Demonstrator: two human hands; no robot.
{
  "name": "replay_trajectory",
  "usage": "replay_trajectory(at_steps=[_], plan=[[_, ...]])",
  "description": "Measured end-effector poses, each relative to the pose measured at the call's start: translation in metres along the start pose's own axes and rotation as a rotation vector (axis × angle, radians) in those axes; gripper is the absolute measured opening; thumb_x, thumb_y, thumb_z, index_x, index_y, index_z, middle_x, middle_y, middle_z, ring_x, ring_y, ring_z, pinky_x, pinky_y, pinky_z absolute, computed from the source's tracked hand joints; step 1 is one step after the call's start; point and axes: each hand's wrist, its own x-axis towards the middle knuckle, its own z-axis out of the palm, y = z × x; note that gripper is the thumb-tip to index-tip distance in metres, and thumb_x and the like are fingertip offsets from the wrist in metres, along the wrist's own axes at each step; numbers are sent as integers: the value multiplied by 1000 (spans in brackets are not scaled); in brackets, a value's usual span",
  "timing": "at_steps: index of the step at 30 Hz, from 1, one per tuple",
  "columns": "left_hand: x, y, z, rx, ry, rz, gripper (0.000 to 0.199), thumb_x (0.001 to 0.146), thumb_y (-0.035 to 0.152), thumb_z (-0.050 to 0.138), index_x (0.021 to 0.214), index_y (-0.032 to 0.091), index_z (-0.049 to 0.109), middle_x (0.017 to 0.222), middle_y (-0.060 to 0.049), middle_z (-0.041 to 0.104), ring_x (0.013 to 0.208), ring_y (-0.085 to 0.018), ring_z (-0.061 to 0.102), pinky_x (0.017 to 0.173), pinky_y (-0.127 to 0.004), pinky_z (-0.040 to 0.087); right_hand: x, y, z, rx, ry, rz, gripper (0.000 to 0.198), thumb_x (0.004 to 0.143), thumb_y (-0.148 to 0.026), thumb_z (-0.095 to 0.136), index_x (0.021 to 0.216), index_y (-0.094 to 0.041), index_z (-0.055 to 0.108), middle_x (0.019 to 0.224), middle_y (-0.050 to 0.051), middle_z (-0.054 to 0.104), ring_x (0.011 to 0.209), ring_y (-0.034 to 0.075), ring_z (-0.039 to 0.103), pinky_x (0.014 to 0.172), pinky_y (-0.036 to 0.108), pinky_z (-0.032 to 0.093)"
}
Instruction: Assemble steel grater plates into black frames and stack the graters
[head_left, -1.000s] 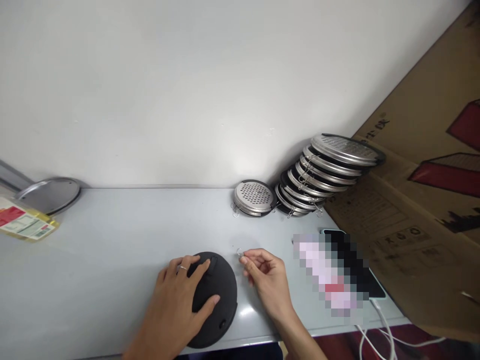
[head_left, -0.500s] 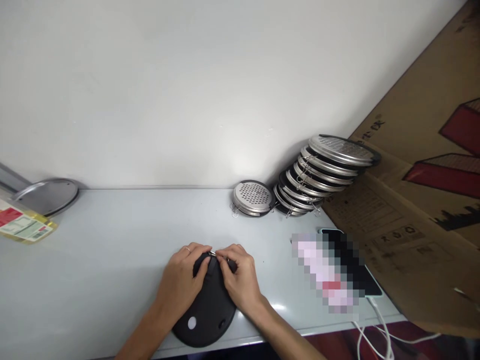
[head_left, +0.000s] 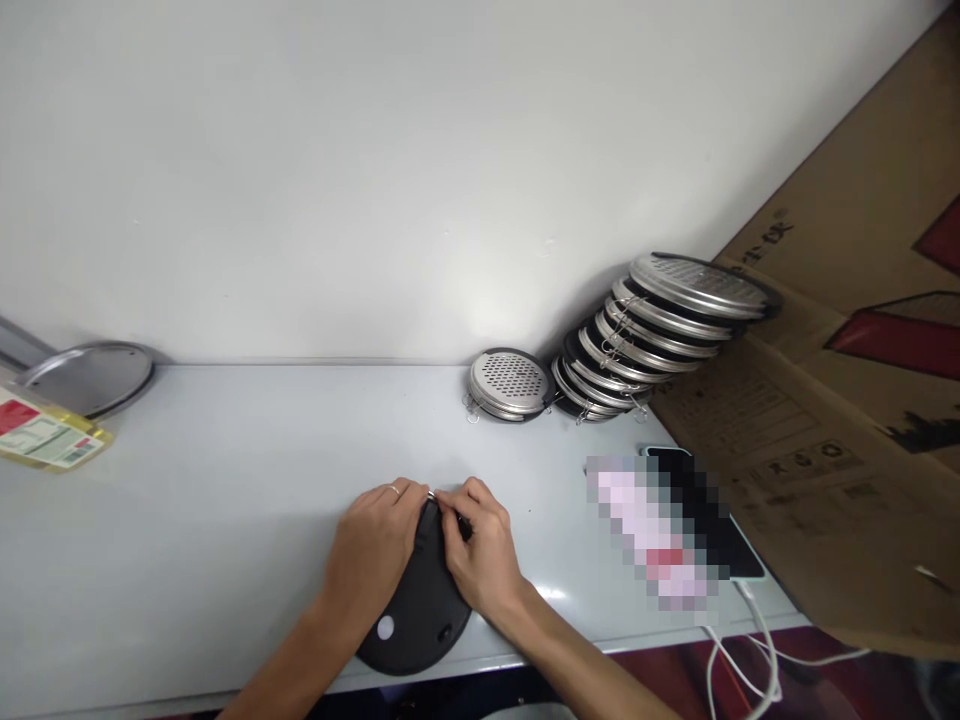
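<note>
Right at the table's (head_left: 225,450) near edge lay the black disc (head_left: 420,610), its upper sides hidden under my hands! My left hand (head_left: 371,545) covered its left flank; how tightly those fingers gripped, I couldn't tell. My right hand (head_left: 486,550) pinched narrow on a metal sliver (head_left: 431,495) at the far rim, mostly hidden. Room stretched leftward; rightward, pixels masked part of a phone (head_left: 746,553). Beyond, the frame cut off a yellow packet (head_left: 56,440) and, past the stacked metal discs (head_left: 660,340), a carton (head_left: 840,400).
</note>
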Motion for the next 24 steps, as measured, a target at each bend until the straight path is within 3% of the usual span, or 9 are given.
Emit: replay_trajectory(at_steps=[12,24], plan=[[-3,2,9,-22,25,-9,23,94,7,43,95,21,61,85,-1,66,70,-17,65,61,-28,45,0,4,1,-49,19,-66,38,94,-10,42,110,-23,74,74,2,48,71,19,51,62,31,45],[-5,2,11,-15,36,-42,21,95,10,44,99,20,62,88,-2,68,70,-17,66,59,-27,44,-2,5,2,-23,71,-84,36,93,-11,45,109,-23,75,70,3,53,73,20,51,64,32,45]])
